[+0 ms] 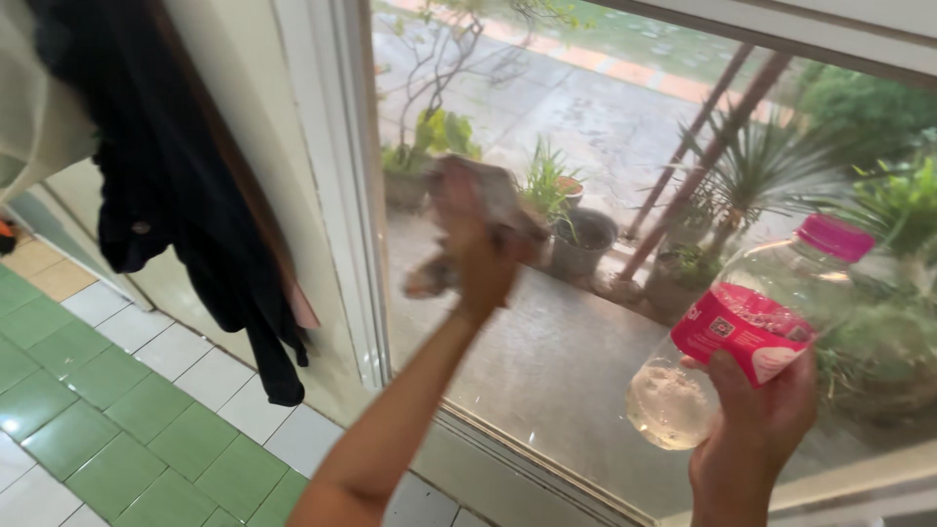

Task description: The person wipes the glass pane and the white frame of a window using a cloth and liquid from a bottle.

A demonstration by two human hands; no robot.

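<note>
1. My left hand (478, 256) is raised against the window glass (586, 351), fingers closed around a crumpled brownish cloth (488, 200) that is pressed flat to the pane; the hand and cloth are blurred, so I cannot tell the grip more finely
2. My right hand (753, 429) is low at the right, wrapped around the lower part of a clear plastic bottle (742, 342), thumb and fingers closed on it
3. The bottle is tilted, its pink cap (835, 237) pointing up and to the right, a pink label (747, 332) round its middle, and a little clear liquid pooled at its low end
4. The bottle is held near the glass, well apart from the cloth
5. Left of the pane stands the white window frame (337, 176), and a black garment (166, 185) hangs beside it over the green and white floor tiles (107, 410)
6. Through the glass I see potted plants (576, 220) on wet ground outside
</note>
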